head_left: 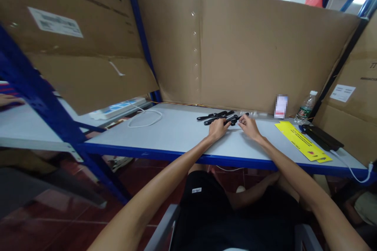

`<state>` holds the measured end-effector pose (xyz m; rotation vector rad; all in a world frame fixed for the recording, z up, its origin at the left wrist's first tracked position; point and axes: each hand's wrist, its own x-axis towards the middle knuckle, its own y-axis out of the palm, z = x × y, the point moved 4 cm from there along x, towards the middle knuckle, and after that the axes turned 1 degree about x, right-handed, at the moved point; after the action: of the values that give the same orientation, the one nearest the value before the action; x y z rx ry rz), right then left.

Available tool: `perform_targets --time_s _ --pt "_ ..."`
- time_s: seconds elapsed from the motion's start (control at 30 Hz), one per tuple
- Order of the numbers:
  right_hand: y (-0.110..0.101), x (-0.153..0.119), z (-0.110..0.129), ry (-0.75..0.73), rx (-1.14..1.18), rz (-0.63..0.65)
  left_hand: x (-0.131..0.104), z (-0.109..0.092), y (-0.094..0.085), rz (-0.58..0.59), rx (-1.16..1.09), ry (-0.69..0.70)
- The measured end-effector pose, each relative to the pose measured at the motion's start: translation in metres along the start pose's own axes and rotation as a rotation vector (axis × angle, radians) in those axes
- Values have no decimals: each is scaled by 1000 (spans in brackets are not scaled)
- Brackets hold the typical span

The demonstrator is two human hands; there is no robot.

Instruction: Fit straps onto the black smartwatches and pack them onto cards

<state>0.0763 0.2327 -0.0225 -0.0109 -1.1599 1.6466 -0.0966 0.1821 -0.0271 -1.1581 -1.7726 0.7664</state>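
My left hand (218, 128) is closed round a slim black object (209, 122) with a rounded end, resting on or just above the grey tabletop. What kind of object it is, I cannot make out. To its right, my right hand (247, 126) is closed in a pinch beside the far end of that object. Whatever its fingertips hold is too small to name. Just behind the left hand lie several long black pieces (210, 117), close together and partly overlapping.
A cardboard panel (265, 55) walls off the back. At right are a plastic bottle (306, 108), an upright phone (280, 106), a yellow printed card (300, 141) and a black case (322, 137) by a white cable. At left lie a looped cable (160, 117) and a power strip (118, 109).
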Motion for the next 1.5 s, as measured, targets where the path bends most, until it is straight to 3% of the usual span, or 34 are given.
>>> perform_targets --time_s 0.17,0.3,0.43,0.53,0.67,1.23,1.37,1.43,1.5 --pt "4 0 2 77 293 -29 -3 -2 -1 -12 22 28" --pt "-8 1 5 59 238 -123 -4 -4 -1 -11 34 64" --pt "-25 7 2 70 177 -246 -6 -9 3 73 67 169" --pt "-23 10 0 48 153 -174 -8 -13 7 152 96 270" --pt "-12 9 -4 24 107 -51 -9 -14 8 164 105 311" --pt "-10 10 -10 67 175 64 -7 -12 9 159 106 314" --pt "-15 8 -6 28 168 -22 -8 -11 9 154 103 321" --pt "-19 6 -4 21 237 -116 -8 -11 7 134 92 302" --pt "-18 5 -4 42 364 -131 -7 -10 4 100 77 248"
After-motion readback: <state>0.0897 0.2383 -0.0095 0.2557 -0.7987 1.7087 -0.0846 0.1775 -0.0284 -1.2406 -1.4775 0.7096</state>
